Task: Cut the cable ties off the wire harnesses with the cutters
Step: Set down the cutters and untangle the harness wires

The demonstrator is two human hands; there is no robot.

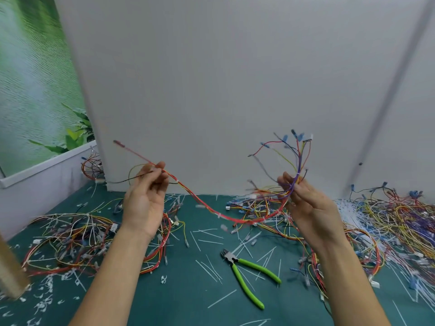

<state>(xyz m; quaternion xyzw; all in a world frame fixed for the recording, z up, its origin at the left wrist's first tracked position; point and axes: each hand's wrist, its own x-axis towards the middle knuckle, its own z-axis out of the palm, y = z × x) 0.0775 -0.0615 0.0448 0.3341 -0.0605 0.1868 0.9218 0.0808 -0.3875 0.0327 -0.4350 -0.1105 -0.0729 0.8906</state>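
The left hand point(144, 198) and right hand point(306, 203) grip a wire harness point(211, 211) above the green-handled cutters point(247, 271); its sag may snag the tangled pile point(247, 205) beneath.

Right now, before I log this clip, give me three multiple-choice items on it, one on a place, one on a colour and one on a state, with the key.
1. Where are the cutters?
A. On top of a wire pile.
B. On the green mat, with nothing touching them.
C. Hung on the wall.

2. What colour are the cutters' handles?
A. Green.
B. Red.
C. Black.

3. How is the wire harness being handled?
A. It lies flat on the mat.
B. It hangs from a hook.
C. The left hand and the right hand hold it up, and it sags between them.

Key:
1 B, they lie on bare mat and neither of the hands is on them.
2 A, both handles are bright green.
3 C, each of the hands grips a part of it above the mat.
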